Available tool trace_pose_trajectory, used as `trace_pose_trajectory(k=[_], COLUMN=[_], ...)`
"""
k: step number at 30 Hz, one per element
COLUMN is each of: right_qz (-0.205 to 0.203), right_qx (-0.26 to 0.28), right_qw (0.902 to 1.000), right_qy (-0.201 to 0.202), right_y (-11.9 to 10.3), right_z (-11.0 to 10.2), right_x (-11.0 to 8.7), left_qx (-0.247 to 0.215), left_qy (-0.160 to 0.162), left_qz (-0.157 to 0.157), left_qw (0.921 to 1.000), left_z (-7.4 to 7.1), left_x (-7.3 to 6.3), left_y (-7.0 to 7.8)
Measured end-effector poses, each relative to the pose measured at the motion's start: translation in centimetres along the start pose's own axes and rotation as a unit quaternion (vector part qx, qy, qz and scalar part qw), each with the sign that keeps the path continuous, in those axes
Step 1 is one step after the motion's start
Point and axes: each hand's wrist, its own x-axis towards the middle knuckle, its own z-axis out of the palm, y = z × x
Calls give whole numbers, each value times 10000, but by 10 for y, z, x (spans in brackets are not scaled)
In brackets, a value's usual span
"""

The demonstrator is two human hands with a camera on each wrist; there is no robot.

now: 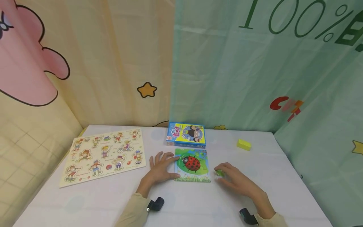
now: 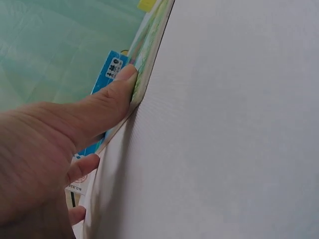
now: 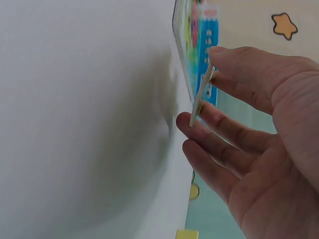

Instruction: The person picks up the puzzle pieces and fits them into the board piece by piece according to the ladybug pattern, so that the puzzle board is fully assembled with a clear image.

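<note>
A square ladybug puzzle (image 1: 193,165) lies flat on the white table. My left hand (image 1: 161,170) rests at its left side, fingers spread, with the index finger and thumb touching the board near its edge. In the left wrist view the thumb (image 2: 112,97) lies against the puzzle's edge. Just off the puzzle's right side, my right hand (image 1: 233,178) pinches a small green puzzle piece (image 1: 219,173). The right wrist view shows this thin piece (image 3: 200,94) edge-on between thumb and fingertips, raised above the table.
Behind the puzzle lies a blue and yellow box (image 1: 186,135). A wooden board with figures of children (image 1: 105,154) occupies the table's left side. One yellow block (image 1: 244,144) sits at the back right. Printed curtains (image 1: 227,78) hang behind the table (image 1: 193,205).
</note>
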Motion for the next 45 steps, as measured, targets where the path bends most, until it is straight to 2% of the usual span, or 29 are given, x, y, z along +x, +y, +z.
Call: trace_pose_trajectory(k=[4,10,15,28,37,45], right_qz=[-158,-43,-5,-30,316,238], right_qx=[98,130,86,-165,-97,-790], right_qw=[9998,9997,9997,9998,9994,9966], right_qy=[-108,-200,-219,84,63,10], right_y=[-12,-29,-38,-41,-48,-56], right_z=[7,17,25,32,32,33], right_x=[17,38,48,52,53,52], left_qx=[119,183,200,137,123,111], left_qy=[9,53,23,-69,-83,-96], left_qz=[-98,-243,-236,-151,-169,-141], left_qw=[9999,9995,9995,9998,9997,9998], left_z=[0,0,0,-1,0,0], left_x=[0,0,-1,0,0,1], left_y=[5,8,8,7,5,5])
